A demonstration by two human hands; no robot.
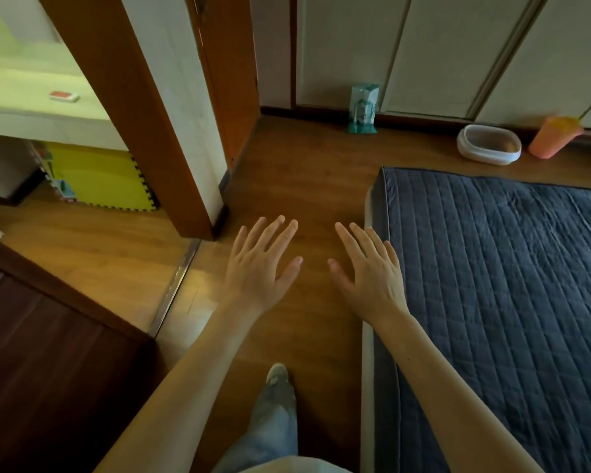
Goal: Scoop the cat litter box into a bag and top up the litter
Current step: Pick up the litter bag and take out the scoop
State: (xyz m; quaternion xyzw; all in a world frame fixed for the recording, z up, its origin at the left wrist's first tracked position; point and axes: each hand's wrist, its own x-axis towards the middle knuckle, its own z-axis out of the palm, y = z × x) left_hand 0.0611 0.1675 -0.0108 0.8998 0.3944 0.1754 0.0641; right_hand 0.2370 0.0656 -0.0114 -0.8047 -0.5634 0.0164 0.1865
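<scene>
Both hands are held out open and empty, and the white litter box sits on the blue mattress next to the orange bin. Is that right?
Not quite. In the head view the litter box sits on the wooden floor beyond the blue mattress, not on it. The rest holds: left hand and right hand open and empty, orange bin beside the box.

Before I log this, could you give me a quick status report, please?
Left hand and right hand open, empty. Litter box untouched by far wall. Mattress corner beside the path.
</scene>
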